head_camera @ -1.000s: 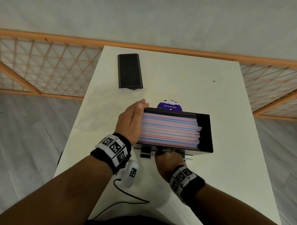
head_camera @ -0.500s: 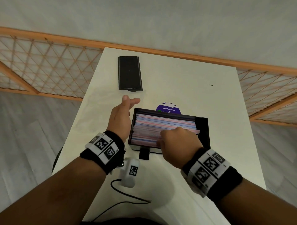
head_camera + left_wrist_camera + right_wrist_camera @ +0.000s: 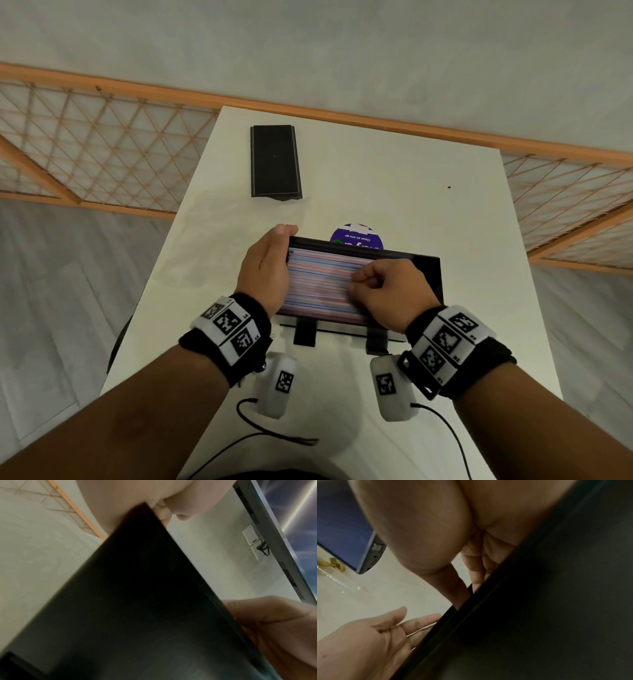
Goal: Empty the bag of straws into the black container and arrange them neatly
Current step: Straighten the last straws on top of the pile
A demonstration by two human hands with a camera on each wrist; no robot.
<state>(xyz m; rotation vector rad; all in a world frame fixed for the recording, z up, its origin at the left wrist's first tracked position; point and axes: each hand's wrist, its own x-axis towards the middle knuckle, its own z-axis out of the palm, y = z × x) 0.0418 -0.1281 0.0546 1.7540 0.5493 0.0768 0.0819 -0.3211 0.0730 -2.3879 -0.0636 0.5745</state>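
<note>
Worktop (image 3: 376,164) of plain white carries everything. Farthest left, beyond the left hand, a flat black rectangular lid (image 3: 275,161) lies by itself, well apart from both hands. The left hand (image 3: 265,270) stands flat, fingers straight and together, against the left end of the open black rectangular container (image 3: 430,274), palm turned toward the contents; in the right wrist view its fingers (image 3: 419,623) lie spread and straight beside the black wall, closed around nothing. Inside the container, between the hands, a layer of thin pink, blue and white straws (image 3: 325,277) runs left to right, packed parallel, their left ends at the left palm. Just beyond the container's far wall, a round purple sticker with white print (image 3: 356,234) shows on the worktop, partly hidden. The right hand (image 3: 390,294) lies on top of the straws near their right ends, knuckles up and fingers curled under; whether they pinch any straw cannot be told. Right of this hand, a strip of the container's floor shows bare.
</note>
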